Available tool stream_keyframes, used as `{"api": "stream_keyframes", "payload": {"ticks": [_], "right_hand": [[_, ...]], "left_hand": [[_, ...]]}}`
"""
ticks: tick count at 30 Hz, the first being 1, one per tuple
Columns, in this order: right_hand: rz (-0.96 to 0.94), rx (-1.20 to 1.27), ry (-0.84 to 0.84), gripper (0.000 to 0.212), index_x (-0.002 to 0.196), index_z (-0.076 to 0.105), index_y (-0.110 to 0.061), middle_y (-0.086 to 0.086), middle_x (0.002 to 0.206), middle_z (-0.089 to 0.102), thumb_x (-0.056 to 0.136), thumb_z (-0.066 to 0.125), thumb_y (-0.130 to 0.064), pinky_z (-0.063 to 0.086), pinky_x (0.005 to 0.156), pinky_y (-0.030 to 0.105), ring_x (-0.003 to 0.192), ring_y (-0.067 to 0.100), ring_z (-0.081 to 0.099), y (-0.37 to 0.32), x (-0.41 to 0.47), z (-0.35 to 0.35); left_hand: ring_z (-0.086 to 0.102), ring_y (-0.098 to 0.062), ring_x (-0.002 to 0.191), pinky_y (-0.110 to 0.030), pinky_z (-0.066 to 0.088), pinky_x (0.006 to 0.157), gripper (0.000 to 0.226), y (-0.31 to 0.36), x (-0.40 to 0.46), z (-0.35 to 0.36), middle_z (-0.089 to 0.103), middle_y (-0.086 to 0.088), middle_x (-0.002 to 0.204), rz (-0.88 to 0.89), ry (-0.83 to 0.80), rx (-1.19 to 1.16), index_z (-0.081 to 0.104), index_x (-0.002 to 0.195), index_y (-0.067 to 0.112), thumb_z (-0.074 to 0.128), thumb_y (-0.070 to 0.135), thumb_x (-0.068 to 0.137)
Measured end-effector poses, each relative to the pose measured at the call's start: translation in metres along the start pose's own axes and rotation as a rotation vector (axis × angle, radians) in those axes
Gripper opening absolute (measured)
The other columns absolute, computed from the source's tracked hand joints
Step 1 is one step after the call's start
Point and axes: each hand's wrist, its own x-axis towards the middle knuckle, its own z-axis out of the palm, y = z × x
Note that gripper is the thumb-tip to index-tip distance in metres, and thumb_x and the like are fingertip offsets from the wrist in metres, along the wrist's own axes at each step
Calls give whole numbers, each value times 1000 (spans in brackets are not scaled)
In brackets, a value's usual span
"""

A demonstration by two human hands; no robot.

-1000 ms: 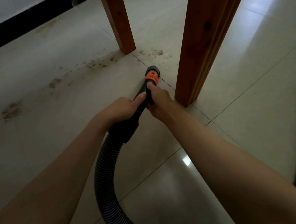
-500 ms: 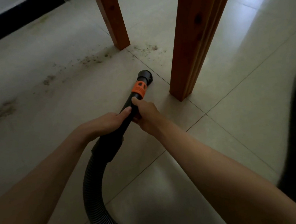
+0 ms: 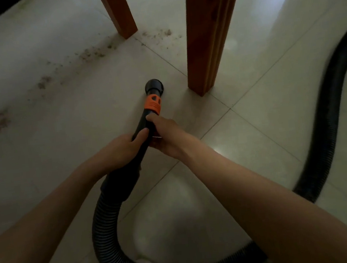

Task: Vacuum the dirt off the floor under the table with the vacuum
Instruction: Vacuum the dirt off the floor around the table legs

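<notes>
From the head camera we look down at a pale tiled floor (image 3: 263, 122), and our two bare arms reach forward into the middle of the view. Our left hand (image 3: 121, 149) is wrapped around the black handle tube of the vacuum (image 3: 141, 139), with the thumb lying along the top of the tube. Our right hand (image 3: 165, 134) grips the same tube a little further forward, just behind the orange collar (image 3: 152, 104), its fingers curled under and its thumb on top. So both hands are grasping the vacuum, close beside each other. The round black nozzle (image 3: 154, 86) is down at the floor, just to the left of the near wooden table leg (image 3: 209, 37) and apart from it. The ribbed black hose (image 3: 105, 228) leaves the handle, bends toward us, passes under our right arm and comes up again along the right side of the view. The dirt (image 3: 93, 53) lies as a loose brown trail beyond the nozzle, from a patch at the far left up to the foot of the far table leg (image 3: 119, 10), with some more crumbs between the two legs. The nozzle is not touching this trail. We see only this one view.
</notes>
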Motion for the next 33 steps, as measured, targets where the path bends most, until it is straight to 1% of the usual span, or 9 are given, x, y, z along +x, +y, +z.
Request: {"api": "stream_keyframes", "payload": {"ticks": [6, 10, 12, 14, 17, 19, 24, 29, 33], "right_hand": [[35, 89, -36, 33, 126, 50, 3, 8, 85, 56, 98, 49, -15, 47, 87, 33, 73, 18, 56, 6, -24, -24], [47, 81, -6, 36, 126, 50, 6, 9, 88, 61, 97, 52, -15, 54, 68, 25, 74, 17, 60, 18, -56, -48], [74, 71, -5, 37, 127, 50, 8, 13, 97, 63, 97, 51, -15, 54, 65, 23, 76, 17, 61, 24, -74, -58], [94, 71, 9, 36, 126, 50, 9, 20, 111, 62, 97, 51, -13, 53, 69, 25, 80, 19, 62, 29, -90, -69], [111, 46, 44, 35, 125, 52, 9, 23, 125, 59, 97, 51, -13, 51, 84, 30, 106, 30, 62, 32, -116, -87], [124, 24, 72, 36, 125, 53, 7, 21, 123, 61, 96, 54, -15, 49, 91, 34, 114, 31, 59, 31, -138, -95], [108, -41, 69, 30, 118, 58, -3, 15, 118, 64, 96, 53, -21, 45, 101, 40, 113, 28, 60, 18, -209, -107], [35, 30, 72, 26, 115, 57, -3, 12, 102, 64, 97, 50, -20, 50, 90, 37, 100, 25, 61, -19, -276, -106], [16, 50, 135, 32, 116, 57, -1, 14, 107, 64, 97, 51, -26, 50, 76, 29, 96, 23, 61, -57, -318, -103]], "left_hand": [[66, -26, 56, -30, 51, 59, 56, 16, -25, 23, 68, -15, 67, -7, 34, -128, 60, 88, 4, 30, 50, 97], [63, -22, 50, -26, 49, 54, 46, 29, -57, 52, 65, -10, 60, -60, -22, -233, 57, 86, 14, 30, 50, 98], [61, -19, 49, -24, 48, 50, 41, 34, -75, 68, 62, -10, 59, -70, -38, -295, 54, 83, 20, 29, 48, 98], [61, -17, 47, -22, 48, 48, 43, 39, -89, 81, 62, -10, 57, -80, -52, -306, 55, 81, 18, 30, 48, 98], [61, -18, 47, -23, 48, 49, 38, 50, -109, 92, 62, -9, 57, -80, -99, -341, 54, 84, 19, 33, 46, 98], [60, -19, 51, -27, 49, 54, 39, 60, -126, 93, 62, -8, 58, -99, -141, -373, 55, 86, 16, 34, 46, 98], [59, -20, 56, -30, 49, 59, 38, 98, -182, 91, 61, -10, 64, -95, -171, -401, 56, 92, 10, 39, 44, 96], [62, -25, 60, -37, 52, 65, 44, 154, -234, 72, 62, -10, 63, -90, -192, -473, 57, 91, 10, 39, 49, 95], [61, -27, 57, -33, 51, 58, 49, 211, -269, 58, 61, -13, 61, -105, -187, -589, 58, 97, 6, 37, 50, 96]]}}
